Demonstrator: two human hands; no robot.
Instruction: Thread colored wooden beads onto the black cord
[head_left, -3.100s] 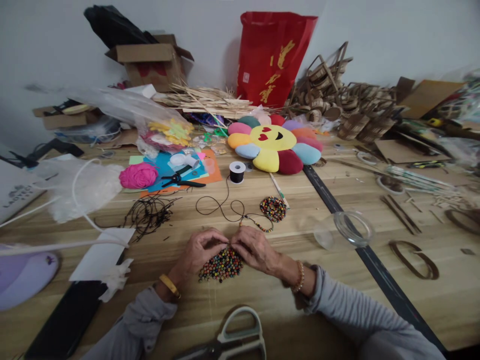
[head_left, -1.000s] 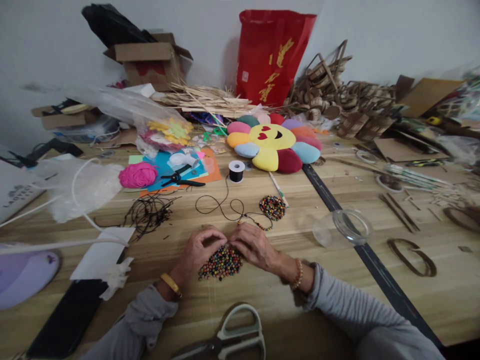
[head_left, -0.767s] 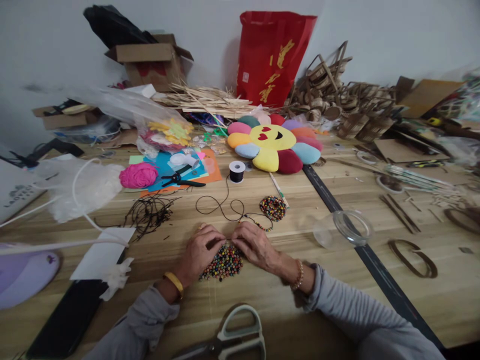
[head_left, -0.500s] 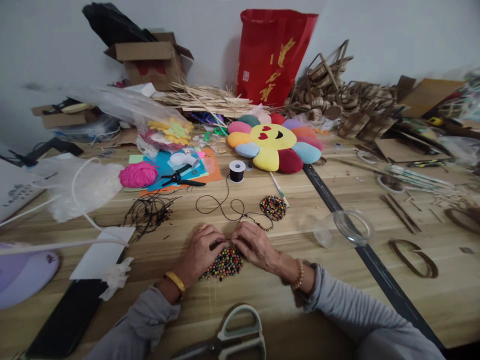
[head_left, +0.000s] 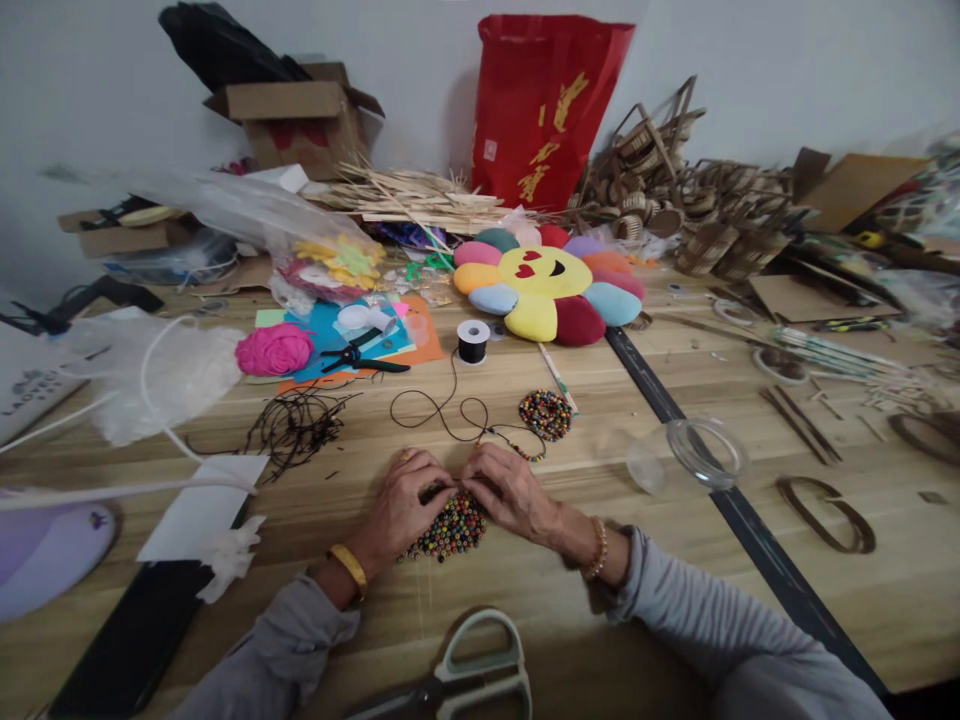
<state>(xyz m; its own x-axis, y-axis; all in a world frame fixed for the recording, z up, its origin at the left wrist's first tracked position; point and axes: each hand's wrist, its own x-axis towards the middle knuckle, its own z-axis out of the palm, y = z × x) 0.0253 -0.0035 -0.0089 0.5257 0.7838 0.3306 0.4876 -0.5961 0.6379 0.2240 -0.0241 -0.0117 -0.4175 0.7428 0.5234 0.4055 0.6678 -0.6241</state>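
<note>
My left hand [head_left: 401, 500] and my right hand [head_left: 510, 490] rest on the wooden table [head_left: 525, 600], fingertips pinched together above a pile of small coloured beads [head_left: 446, 530]. What the fingers pinch is too small to see. A black cord [head_left: 442, 415] runs from a strand of strung beads [head_left: 517, 445] by my right hand back to a black thread spool [head_left: 473, 342]. A coiled beaded strand [head_left: 546, 414] lies just beyond. Both wrists wear bracelets.
Large scissors [head_left: 465, 675] lie at the near edge. A clear plastic jar [head_left: 686, 456] lies on its side to the right. Further off are a flower-face cushion [head_left: 546, 285], black pliers [head_left: 364, 360], a tangle of black cord [head_left: 296, 425], a red bag [head_left: 544, 105] and wooden scraps.
My left hand has shifted slightly forward over the beads and turned a little. My right hand has barely moved. Everything else on the table stays put.
</note>
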